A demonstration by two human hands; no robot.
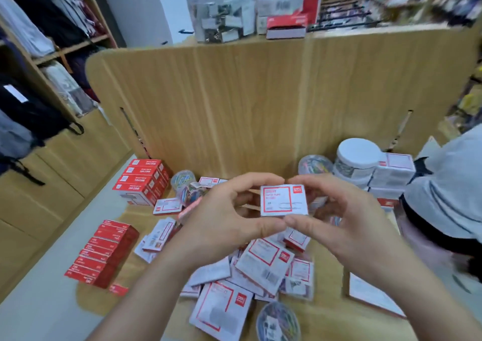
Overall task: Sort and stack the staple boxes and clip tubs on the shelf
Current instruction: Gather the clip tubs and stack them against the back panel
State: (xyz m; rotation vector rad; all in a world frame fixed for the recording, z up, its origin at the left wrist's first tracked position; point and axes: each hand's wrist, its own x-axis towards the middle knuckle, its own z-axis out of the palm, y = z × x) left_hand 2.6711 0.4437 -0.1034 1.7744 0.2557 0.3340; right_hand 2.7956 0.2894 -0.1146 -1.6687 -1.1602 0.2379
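Observation:
A small white staple box with red print (283, 200) is held up over the shelf by both hands. My left hand (229, 218) pinches its left side between thumb and fingers; my right hand (339, 215) pinches its right side. Below lies a loose heap of white boxes (263, 262). Two rows of red staple boxes stand stacked at the left, one at the back (142, 181) and one nearer (104, 257). Clear clip tubs sit at the back middle (182, 180), back right (314, 164) and near the front edge (277, 322). A white-lidded tub (358, 153) stands beside stacked white boxes (391, 173).
A tall wooden back panel (260, 93) closes the shelf behind. On top of it stand clear tubs of binder clips (221, 9) and more boxes (285, 14). A person in a grey and white top (448, 184) crouches at the right. Bags hang on shelving at left (31, 106).

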